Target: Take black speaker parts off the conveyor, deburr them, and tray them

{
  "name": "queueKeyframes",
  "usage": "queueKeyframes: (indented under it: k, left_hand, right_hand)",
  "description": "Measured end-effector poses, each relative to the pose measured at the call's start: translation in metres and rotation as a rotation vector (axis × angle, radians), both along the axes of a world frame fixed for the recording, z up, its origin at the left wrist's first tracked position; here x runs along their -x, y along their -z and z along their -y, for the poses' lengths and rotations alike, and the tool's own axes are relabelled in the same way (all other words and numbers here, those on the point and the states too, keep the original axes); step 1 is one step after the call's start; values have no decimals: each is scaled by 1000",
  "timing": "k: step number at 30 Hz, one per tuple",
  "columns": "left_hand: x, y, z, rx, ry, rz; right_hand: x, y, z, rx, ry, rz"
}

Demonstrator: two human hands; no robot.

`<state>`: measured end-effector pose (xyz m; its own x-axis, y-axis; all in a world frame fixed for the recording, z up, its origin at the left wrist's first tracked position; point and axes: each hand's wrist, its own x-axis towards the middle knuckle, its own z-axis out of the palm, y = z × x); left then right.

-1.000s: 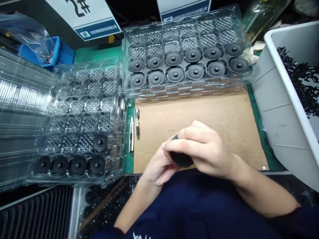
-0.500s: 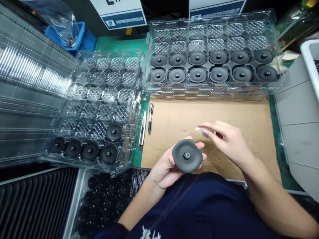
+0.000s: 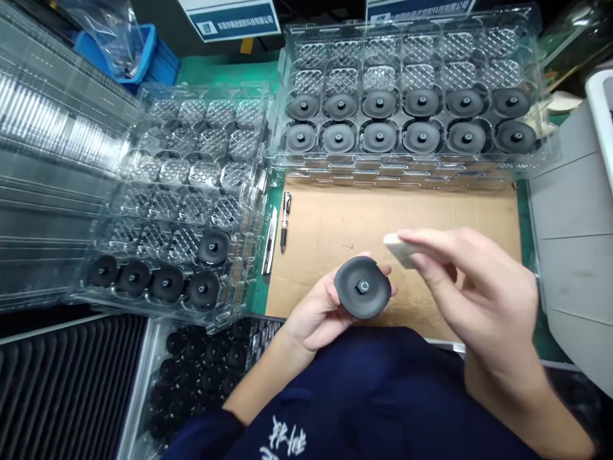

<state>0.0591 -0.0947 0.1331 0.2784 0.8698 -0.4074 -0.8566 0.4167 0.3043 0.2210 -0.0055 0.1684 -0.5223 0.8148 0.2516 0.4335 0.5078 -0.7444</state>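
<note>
A dark grey, rounded dish-like part [image 3: 352,299] with a small metal-tipped stud at its centre rests in my left hand [image 3: 320,314], its hollow face up. The fingers curl around its far edge and are partly hidden beneath it. To the right, my right hand [image 3: 483,287] pinches a small off-white block [image 3: 401,249] between thumb and fingertips; the block is held apart from the dark part. Its exact kind I cannot make out. Both hands are above a cardboard sheet [image 3: 330,217].
Clear plastic trays hold similar dark parts: one stack [image 3: 397,160] at the back, another [image 3: 239,255] at the left. A utility knife [image 3: 269,241] and a pen [image 3: 285,223] lie left of the cardboard. A blue bin [image 3: 163,61] stands at the back left, a white container [image 3: 598,115] at right.
My right hand has risen closer to the camera with the white block and shifted right. The dark part in my left hand has tilted slightly. The whole view has shifted a little.
</note>
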Motion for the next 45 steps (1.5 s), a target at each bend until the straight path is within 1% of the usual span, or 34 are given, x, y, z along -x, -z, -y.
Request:
queueKeyframes:
  k: [1,2,3,4,6,7,8,10,12,14,15,17,19,21,22,23,24,25,27,28,29,30,31,32,34,36,37,40,41,43,45]
  left_hand:
    - [-1,1,-1,7,-20,-38]
    - [-2,2,-1,15,-43,-69]
    - [-3,3,-1,22,-67,-91]
    - [-3,4,-1,34,-82,-107]
    - [-3,3,1,63,-101,-143]
    - [-3,3,3,70,-120,-170]
    - [-4,2,3,75,-140,-200]
    - [-4,1,4,70,-176,-250]
    - [-4,1,2,63,-188,-274]
    - [0,2,0,71,-162,-255]
    - [2,3,0,75,-148,-236]
    - [7,3,1,81,-123,-194]
    - [11,4,3,79,-123,-161]
    - [11,4,6,70,-141,-142]
    - [11,4,6,65,-148,-139]
    - [10,4,6,60,-153,-142]
    - [9,3,6,57,-153,-149]
    - [8,3,5,57,-153,-159]
    - [5,1,3,63,-150,-180]
    - [4,0,2,66,-150,-195]
    - [3,-1,0,69,-150,-216]
    - [2,-2,-2,74,-152,-241]
    - [1,-2,-4,75,-158,-269]
    - [1,-2,-6,69,-171,-299]
    - [1,-2,-8,49,-206,-345]
    - [2,-2,-10,31,-235,-386]
    - [2,-3,-10,33,-238,-410]
    - [0,-3,-10,56,-240,-489]
    - [0,-3,-10,52,-243,-501]
    - [2,-3,-11,16,-237,-492]
    - [7,-3,-12,-30,-209,-467]
  right_hand:
    - [6,-8,-1,-67,-82,-38]
    - [10,-13,-1,-100,-159,-45]
    - [14,-14,-2,-100,-212,-14]
    - [16,-14,-2,-79,-227,57]
    - [16,-11,-2,-44,-184,220]
    - [16,-11,-2,-42,-156,256]
    - [17,-11,-1,-51,-138,237]
    - [20,-12,-1,-49,-132,88]
    - [23,-8,-4,13,-128,-18]
    - [21,4,-9,94,-116,16]
    - [17,12,-11,146,-98,56]
    - [5,35,-11,270,-49,118]
    - [-7,63,-4,409,-21,162]
    - [-15,86,7,505,-33,197]
    - [-17,94,12,529,-47,211]
    - [-17,96,15,540,-55,220]
    - [-16,93,17,540,-49,220]
    - [-14,85,17,530,-29,210]
    - [-8,56,13,452,35,153]
    - [-5,38,10,373,63,105]
    - [0,21,8,255,67,35]
    - [4,6,6,147,17,-23]
    - [8,-5,4,43,-59,-68]
    - [12,-12,4,-18,-133,-70]
    - [18,-17,3,-37,-237,30]
    - [21,-16,4,12,-235,145]
    - [23,-15,4,33,-213,156]
    - [25,-14,4,30,-105,-21]
    - [24,-13,4,57,-83,-65]
    - [18,-7,3,193,-95,-89]
    - [6,4,4,390,-118,-105]
